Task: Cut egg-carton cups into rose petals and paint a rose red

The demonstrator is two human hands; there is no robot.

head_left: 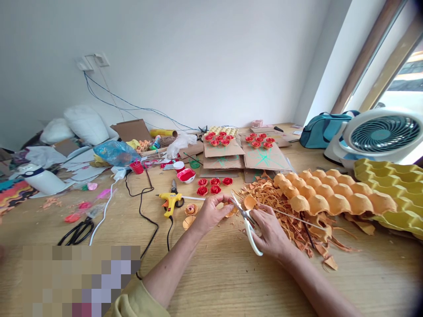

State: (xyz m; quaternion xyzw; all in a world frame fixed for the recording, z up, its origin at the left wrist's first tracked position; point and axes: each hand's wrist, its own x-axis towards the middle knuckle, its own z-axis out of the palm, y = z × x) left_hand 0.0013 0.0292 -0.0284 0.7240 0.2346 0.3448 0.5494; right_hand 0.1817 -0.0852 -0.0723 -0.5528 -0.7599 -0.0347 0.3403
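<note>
Bare wooden worktop [231, 277] lies open in front of both hands. To the right, a heap of orange cardboard scraps [291, 220] and an orange egg tray [333, 193] block the way. To the left, a yellow glue gun [170, 200] and its black cord [148, 224] cross the surface.

The right hand [269, 233] has its grip closed on white-handled scissors [246, 220], blades at an orange cardboard piece [231, 210] pinched in the left hand [211, 213]. Orange scraps [271, 193] lie beside an egg tray [330, 193] on the counter [214, 273]. A glue gun [170, 200] lies near the left hand.
</note>
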